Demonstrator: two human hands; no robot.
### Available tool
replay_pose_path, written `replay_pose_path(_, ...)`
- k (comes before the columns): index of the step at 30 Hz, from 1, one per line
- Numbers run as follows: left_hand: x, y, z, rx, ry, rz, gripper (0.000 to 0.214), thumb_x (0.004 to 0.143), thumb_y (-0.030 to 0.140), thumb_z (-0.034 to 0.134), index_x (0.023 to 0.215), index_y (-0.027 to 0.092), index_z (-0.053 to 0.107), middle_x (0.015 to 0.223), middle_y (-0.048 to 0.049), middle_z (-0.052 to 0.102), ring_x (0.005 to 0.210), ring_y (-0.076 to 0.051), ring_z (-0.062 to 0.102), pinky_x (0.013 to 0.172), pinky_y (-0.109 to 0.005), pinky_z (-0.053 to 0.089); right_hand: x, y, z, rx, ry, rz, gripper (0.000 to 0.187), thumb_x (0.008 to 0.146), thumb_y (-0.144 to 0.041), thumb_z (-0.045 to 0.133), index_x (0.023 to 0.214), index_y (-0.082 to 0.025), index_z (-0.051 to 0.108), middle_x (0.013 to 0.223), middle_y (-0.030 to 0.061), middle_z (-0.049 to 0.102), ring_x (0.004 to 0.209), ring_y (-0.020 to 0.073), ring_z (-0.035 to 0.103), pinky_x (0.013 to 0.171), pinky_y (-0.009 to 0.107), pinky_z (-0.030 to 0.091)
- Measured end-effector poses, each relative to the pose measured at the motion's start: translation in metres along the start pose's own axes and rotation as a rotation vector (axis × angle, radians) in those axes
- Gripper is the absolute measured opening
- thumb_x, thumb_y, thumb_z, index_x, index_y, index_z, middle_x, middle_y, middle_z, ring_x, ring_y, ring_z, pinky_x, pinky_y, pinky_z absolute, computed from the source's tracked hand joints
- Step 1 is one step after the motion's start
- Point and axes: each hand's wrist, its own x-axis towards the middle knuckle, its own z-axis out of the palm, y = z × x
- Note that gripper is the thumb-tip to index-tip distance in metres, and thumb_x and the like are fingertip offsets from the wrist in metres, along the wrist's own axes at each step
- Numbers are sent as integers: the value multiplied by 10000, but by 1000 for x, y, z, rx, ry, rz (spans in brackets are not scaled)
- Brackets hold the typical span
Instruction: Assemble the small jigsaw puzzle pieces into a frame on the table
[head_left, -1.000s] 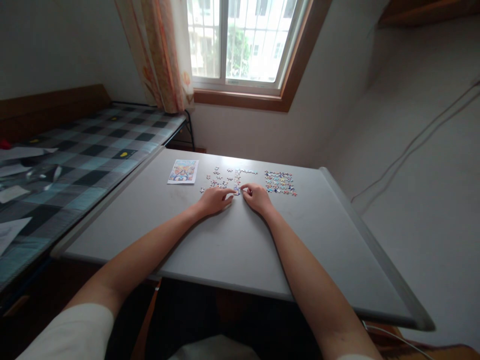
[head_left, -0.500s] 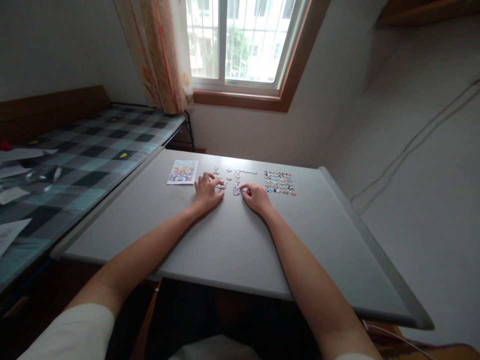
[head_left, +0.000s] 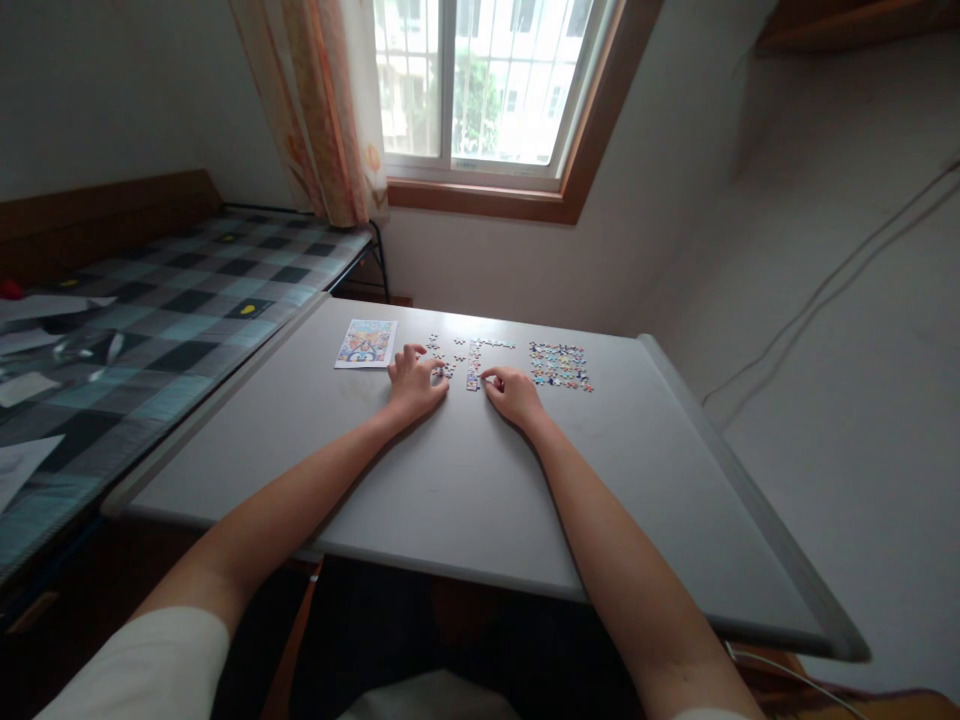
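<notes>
My left hand (head_left: 415, 385) rests on the grey table among loose jigsaw pieces (head_left: 459, 358), its fingers spread and curved, with thumb and forefinger apart near some pieces. To its right stands a joined L-shaped strip of jigsaw pieces (head_left: 474, 362), running up and then rightward at the top. My right hand (head_left: 514, 396) lies beside the lower end of that strip, fingers curled and thumb close to the forefinger; whatever is between them is too small to make out. A printed picture sheet (head_left: 365, 344) lies left of my left hand.
Rows of several more jigsaw pieces (head_left: 561, 365) lie right of my right hand. The table (head_left: 435, 490) has raised side edges. A bed with a checked cover (head_left: 285, 262), papers on it, stands at the left. A window (head_left: 510, 90) is behind the table.
</notes>
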Motion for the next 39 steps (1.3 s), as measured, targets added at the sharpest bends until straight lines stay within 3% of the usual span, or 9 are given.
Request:
replay_pose_path(11, 2, -4, 0, 38, -10, -41, 239, 797, 309, 551, 981, 276, 701, 1225, -94, 385, 1118, -304, 401, 916, -460, 362, 0, -1, -1, 6, -6, 8, 230, 804, -202, 524, 957, -231, 692, 746, 6, 609, 729, 148, 523, 717, 258, 365)
replay_pose_path(39, 4, -7, 0, 50, -11, -94, 227, 828, 375, 548, 981, 281, 687, 1249, -97, 388, 1149, -319, 395, 932, -481, 351, 0, 0, 0, 6, 0, -4, 230, 804, -214, 525, 956, -225, 698, 731, 7, 607, 709, 149, 515, 693, 257, 356)
